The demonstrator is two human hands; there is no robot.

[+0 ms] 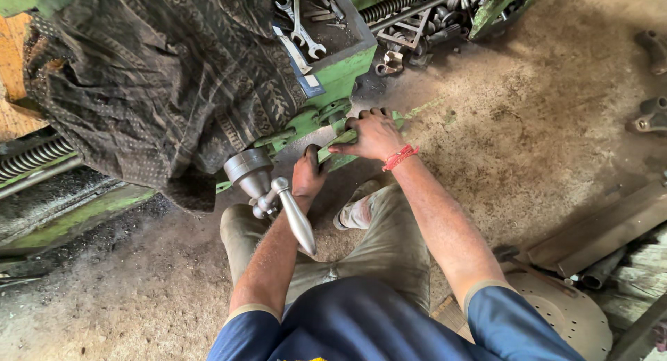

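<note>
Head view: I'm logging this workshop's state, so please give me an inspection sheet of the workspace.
Surface: dusty packed-earth floor, with dark grime under the machine.
Job's things: green painted metal lathe; a green flat lever on its front lies under both hands.
Clutter: steel open-ended spanners in the lathe's tray; dark patterned cloth draped over the machine; round perforated metal disc on the floor.
Grippers: left hand and right hand both closed on the lever; a polished steel crank handle sits beside the left wrist.
Cables: nothing seen.
Surroundings: grey metal bars lying at right.
</note>
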